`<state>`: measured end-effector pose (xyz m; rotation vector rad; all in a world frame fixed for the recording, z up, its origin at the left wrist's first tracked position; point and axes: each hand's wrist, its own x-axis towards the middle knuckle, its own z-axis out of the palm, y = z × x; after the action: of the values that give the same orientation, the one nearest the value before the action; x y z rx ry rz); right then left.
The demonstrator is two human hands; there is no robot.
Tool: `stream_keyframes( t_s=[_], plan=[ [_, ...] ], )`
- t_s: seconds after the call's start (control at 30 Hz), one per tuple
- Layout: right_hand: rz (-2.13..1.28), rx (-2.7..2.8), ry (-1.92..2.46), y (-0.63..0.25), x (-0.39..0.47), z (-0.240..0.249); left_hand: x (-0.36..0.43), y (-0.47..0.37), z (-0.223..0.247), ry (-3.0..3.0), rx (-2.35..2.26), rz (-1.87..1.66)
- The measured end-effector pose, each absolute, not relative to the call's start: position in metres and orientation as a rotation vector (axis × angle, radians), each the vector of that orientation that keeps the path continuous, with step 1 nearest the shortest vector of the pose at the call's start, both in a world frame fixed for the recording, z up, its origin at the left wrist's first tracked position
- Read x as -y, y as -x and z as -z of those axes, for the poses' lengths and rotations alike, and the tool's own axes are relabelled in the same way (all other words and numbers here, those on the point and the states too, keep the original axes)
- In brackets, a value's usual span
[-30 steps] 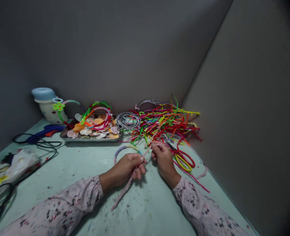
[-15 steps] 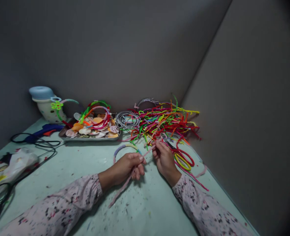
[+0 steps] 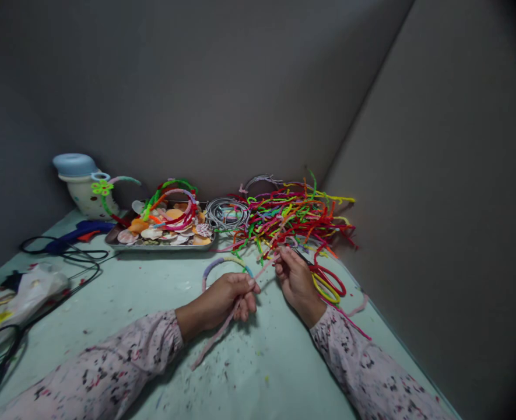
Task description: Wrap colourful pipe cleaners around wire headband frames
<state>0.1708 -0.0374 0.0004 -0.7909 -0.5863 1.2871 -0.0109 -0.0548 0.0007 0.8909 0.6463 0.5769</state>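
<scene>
A pink pipe cleaner (image 3: 217, 344) runs through my left hand (image 3: 226, 296), pinched between thumb and fingers, with one end trailing toward me. Its other end stretches up to my right hand (image 3: 297, 283), whose fingertips are closed on it. Just beyond my left hand is a headband (image 3: 225, 259) wrapped in purple, yellow, green and blue; its lower part is hidden by the hand, and I cannot tell whether I hold it too. Scissors (image 3: 327, 287) with red and yellow handles lie to the right of my right hand, partly covered by it.
At the back stands a metal tray (image 3: 165, 247) of seashells with decorated headbands on it. Beside it are bare metal hoops (image 3: 229, 214) and a heap of coloured pipe cleaners (image 3: 292, 216). A bottle (image 3: 87, 192), a blue glue gun (image 3: 72, 234), black cords and a plastic bag (image 3: 43, 286) occupy the left.
My right hand has shifted slightly to the right, with a little more of the pink pipe cleaner showing between the hands. My left hand has hardly moved.
</scene>
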Motion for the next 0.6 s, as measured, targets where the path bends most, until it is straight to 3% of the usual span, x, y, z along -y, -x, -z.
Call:
stream_keyframes(
  t_s=[0.6],
  plan=[
    [-1.434, 0.505, 0.726, -0.1782, 0.034, 0.0018, 0.0564, 0.0106, -0.003, -0.915, -0.633, -0.518]
  ],
)
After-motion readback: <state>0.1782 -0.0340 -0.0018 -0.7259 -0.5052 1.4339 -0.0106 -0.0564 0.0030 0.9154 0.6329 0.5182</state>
